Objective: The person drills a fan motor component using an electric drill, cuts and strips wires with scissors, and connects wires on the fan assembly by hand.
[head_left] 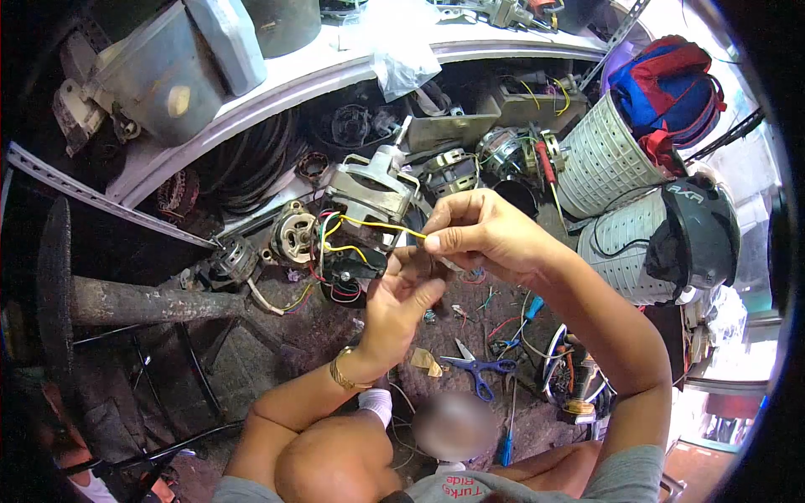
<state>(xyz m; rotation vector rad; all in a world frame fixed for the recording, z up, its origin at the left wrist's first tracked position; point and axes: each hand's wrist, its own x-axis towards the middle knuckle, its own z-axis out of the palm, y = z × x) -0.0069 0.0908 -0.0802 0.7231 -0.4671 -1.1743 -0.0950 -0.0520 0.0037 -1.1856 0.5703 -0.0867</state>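
Observation:
My right hand (470, 235) pinches the end of a yellow wire (381, 224) between thumb and fingers. The wire runs left to a bundle of coloured wires beside a metal motor (369, 194). Just below, my left hand (404, 293) is raised with its fingers curled near a black part (362, 267); what it grips, if anything, is hidden. A second yellow wire end stands over the black part. Left of the bundle is a round, pale motor housing (295, 237).
Blue-handled scissors (480, 365), a blue screwdriver (508, 444) and loose wires lie on the dark floor. At the right stand perforated white drums (597, 159) and a black helmet (692, 230). More motors and a shelf edge (319, 80) are behind.

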